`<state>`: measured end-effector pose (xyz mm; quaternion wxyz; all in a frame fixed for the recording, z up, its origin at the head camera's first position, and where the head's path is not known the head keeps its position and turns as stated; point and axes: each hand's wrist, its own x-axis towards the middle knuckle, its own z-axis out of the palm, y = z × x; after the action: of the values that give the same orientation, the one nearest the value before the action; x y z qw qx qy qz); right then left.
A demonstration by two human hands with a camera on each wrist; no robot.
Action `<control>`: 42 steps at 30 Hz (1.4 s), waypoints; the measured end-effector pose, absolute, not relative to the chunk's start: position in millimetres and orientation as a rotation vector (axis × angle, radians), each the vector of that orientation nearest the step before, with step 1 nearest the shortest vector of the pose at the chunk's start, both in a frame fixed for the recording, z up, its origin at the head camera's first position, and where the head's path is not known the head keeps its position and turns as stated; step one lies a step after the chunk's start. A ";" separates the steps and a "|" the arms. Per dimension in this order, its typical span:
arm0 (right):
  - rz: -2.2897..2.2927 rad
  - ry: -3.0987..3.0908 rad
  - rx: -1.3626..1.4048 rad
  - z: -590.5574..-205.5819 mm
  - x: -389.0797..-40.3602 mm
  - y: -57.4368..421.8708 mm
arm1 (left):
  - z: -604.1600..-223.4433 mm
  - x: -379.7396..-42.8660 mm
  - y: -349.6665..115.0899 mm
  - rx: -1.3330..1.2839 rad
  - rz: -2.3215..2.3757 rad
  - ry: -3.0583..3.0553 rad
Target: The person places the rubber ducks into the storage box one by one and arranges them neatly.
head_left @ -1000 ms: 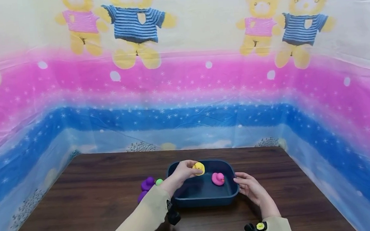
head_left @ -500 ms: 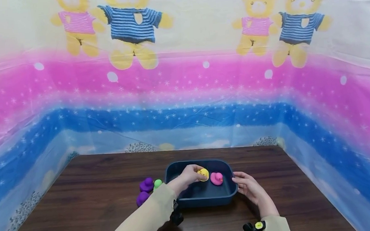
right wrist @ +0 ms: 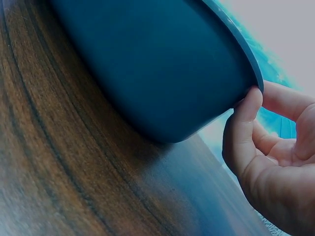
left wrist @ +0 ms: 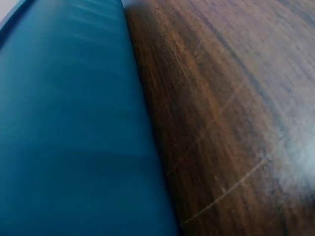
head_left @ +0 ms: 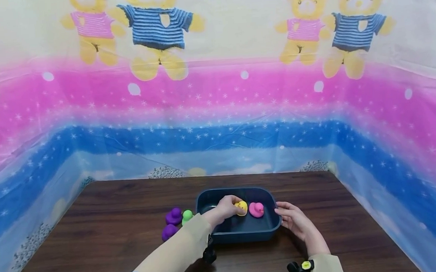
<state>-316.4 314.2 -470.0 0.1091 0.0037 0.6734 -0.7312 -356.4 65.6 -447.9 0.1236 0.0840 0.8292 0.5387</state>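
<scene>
My left hand [head_left: 226,207] reaches over the left part of a dark blue rectangular bin [head_left: 244,237]. Its thumb and fingers pinch a yellow rubber duck [head_left: 242,208] low inside. Just right of that duck, a pink rubber duck [head_left: 256,210] sits on the bin's floor. At the bin's right end, my right hand [head_left: 298,221] holds the rim. The right wrist view shows that hand's thumb [right wrist: 248,103] against the wall of the bin [right wrist: 162,64], just under the rim. In the left wrist view only the bin's outer side [left wrist: 83,118] and the tabletop appear; the left hand is out of sight there.
Left of the bin, two purple rubber ducks [head_left: 174,216] and a green one [head_left: 187,216] stand on the dark wooden table [head_left: 106,228]. My left forearm passes close in front of them. A printed cloth [head_left: 218,140] with bears hangs behind the table and along its sides.
My left hand has carried the yellow duck down into the bin and slightly right, beside the pink duck. The right hand has kept its hold on the rim.
</scene>
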 end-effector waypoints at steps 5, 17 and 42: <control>-2.156 1.973 -0.010 -469.2 -315.0 314.1 | -449.0 -355.6 65.2 0.255 1.561 2.426; -2.158 1.945 -0.023 -469.2 -315.5 315.0 | -448.5 -354.6 65.3 0.177 1.470 2.572; -2.171 1.923 -0.025 -470.7 -315.2 315.3 | -378.6 -348.5 6.3 0.523 1.097 2.499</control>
<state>-315.2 315.3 -470.7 0.1204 -0.0086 0.6583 -0.7431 -348.5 6.3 -378.6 0.1805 0.1851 0.8845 0.3883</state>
